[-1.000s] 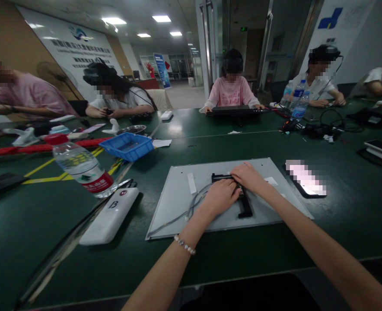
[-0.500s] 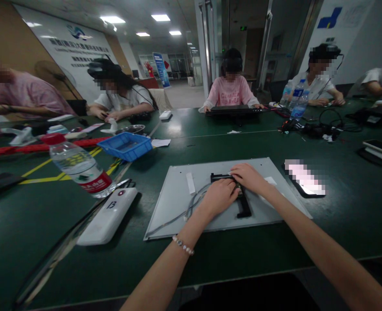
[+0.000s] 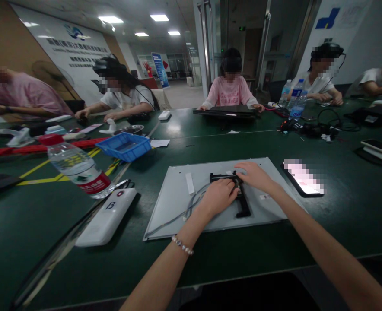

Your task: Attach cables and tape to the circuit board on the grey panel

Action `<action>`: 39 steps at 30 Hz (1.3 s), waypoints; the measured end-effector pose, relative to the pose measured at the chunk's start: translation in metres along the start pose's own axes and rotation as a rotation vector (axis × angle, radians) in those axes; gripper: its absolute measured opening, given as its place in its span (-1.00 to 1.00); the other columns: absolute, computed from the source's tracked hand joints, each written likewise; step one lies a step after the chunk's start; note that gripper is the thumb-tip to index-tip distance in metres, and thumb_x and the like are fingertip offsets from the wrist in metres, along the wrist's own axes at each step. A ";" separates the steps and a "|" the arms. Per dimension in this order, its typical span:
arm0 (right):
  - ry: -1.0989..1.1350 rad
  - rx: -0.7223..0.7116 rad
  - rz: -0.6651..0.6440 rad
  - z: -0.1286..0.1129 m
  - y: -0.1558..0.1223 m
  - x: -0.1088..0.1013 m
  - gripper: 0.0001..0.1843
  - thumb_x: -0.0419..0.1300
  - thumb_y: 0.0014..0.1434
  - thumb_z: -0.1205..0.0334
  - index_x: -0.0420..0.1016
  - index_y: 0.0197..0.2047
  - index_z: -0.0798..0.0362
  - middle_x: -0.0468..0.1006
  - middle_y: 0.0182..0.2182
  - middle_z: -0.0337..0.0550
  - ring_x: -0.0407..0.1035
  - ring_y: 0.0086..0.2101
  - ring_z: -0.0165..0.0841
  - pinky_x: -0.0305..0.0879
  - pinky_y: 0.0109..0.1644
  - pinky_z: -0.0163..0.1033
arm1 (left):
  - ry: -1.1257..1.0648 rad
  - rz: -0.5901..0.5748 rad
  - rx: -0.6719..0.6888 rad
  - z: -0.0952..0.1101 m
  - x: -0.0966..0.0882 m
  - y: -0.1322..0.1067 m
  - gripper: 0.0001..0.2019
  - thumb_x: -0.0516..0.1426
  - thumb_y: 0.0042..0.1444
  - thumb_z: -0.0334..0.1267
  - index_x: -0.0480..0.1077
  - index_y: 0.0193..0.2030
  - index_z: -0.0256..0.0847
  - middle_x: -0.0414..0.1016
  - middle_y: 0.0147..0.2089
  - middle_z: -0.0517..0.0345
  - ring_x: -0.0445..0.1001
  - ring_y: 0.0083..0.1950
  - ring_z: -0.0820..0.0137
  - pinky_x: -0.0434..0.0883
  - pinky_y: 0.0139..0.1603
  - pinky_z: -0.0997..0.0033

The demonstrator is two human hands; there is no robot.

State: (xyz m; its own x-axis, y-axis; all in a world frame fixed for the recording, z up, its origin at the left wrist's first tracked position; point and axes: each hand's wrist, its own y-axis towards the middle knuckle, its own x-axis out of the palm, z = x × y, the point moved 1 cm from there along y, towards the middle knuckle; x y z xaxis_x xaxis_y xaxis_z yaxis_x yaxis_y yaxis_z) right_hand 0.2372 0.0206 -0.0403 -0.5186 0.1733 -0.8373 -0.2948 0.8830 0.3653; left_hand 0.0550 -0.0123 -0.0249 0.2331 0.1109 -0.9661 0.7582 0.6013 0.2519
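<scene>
A flat light-grey panel point(image 3: 174, 190) lies on the table before me, with a black plastic frame point(image 3: 243, 208) on top of it. My left hand point(image 3: 219, 195) is laid over the frame's middle, its fingers curled onto it and hiding part of it. At the frame's upper right corner is my right hand point(image 3: 255, 175), fingers stretched out and thumb lower, close to the frame's edge; whether it touches is unclear. Grey cables point(image 3: 191, 207) run across the panel from under my left hand. A white strip point(image 3: 190, 183) is stuck on the panel.
Left of the panel are a white power bank point(image 3: 108, 218), a water bottle point(image 3: 81, 168) and a blue tray point(image 3: 126, 147). A phone point(image 3: 303, 178) lies to the right. Across the green table, a person point(image 3: 231, 88) holds a black flat device point(image 3: 226, 112); other people sit nearby.
My right hand has shifted slightly right and its fingers have lifted and straightened, uncovering more of the frame. My left hand has stayed in place. The person opposite has tilted the black device.
</scene>
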 end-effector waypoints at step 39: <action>0.281 0.415 -0.020 0.027 -0.060 -0.027 -0.82 0.18 0.04 0.24 0.54 -0.26 0.05 0.58 -0.41 -0.13 0.47 -0.37 -0.30 0.34 -0.26 -0.21 | -0.017 -0.023 -0.020 0.001 -0.002 0.000 -0.64 -0.14 0.31 -0.16 0.37 -0.03 -0.29 0.46 -0.04 -0.02 0.38 0.04 0.27 0.33 0.03 0.22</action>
State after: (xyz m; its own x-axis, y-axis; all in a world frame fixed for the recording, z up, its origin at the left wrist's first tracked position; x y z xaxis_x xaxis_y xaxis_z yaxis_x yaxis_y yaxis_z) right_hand 0.2909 -0.0252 -0.0504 -0.7293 0.0803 -0.6794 0.0071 0.9939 0.1099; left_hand 0.0551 -0.0139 -0.0228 0.2255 0.0836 -0.9706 0.7512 0.6194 0.2279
